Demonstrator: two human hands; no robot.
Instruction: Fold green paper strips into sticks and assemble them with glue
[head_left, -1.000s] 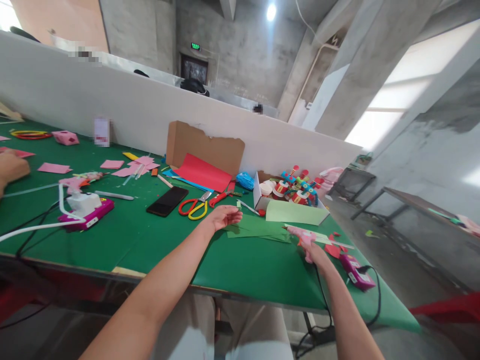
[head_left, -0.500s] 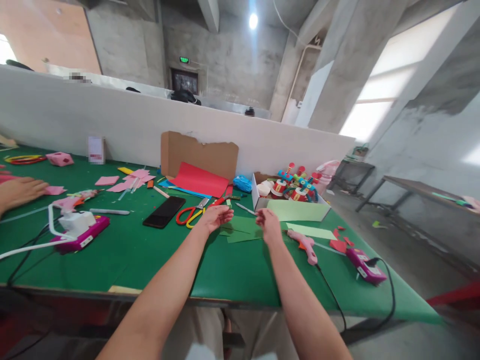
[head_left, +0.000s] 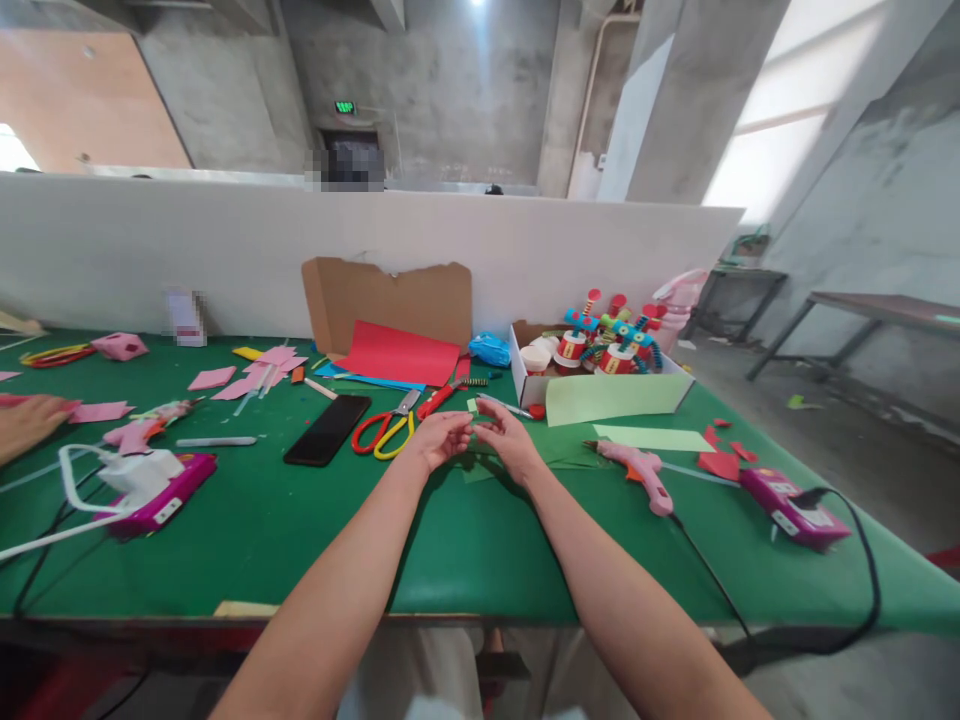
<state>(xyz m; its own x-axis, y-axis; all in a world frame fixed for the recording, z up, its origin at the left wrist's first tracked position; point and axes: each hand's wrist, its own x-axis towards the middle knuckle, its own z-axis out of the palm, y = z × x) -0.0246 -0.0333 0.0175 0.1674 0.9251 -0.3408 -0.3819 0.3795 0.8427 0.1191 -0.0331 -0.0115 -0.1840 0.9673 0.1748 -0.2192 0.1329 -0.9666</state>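
At the middle of the table, my left hand (head_left: 444, 440) has its fingers curled together in a pinch, and a small light green paper piece (head_left: 472, 405) shows at their tips. Facing it, my right hand (head_left: 511, 442) has thumb and index finger bent in towards the same spot; whatever sits between them is too small to make out. Under and behind my hands lie dark green paper sheets (head_left: 559, 445). Just left of my left hand are scissors (head_left: 386, 425) with red and yellow handles. A red-handled tool (head_left: 439, 400) and a pen (head_left: 504, 405) lie beyond the fingers.
A pink glue gun (head_left: 637, 475) and a power strip (head_left: 791, 510) lie to the right. A white box (head_left: 619, 395) holds paper-cup figures. Left are a phone (head_left: 328, 430), another glue gun (head_left: 146, 428) and another person's hand (head_left: 30, 425). Red paper (head_left: 401, 352) rests by cardboard (head_left: 386, 295).
My right hand has moved left, so its fingertips now almost meet those of my left hand. The view has shifted slightly, and the other person's hand sits further left.
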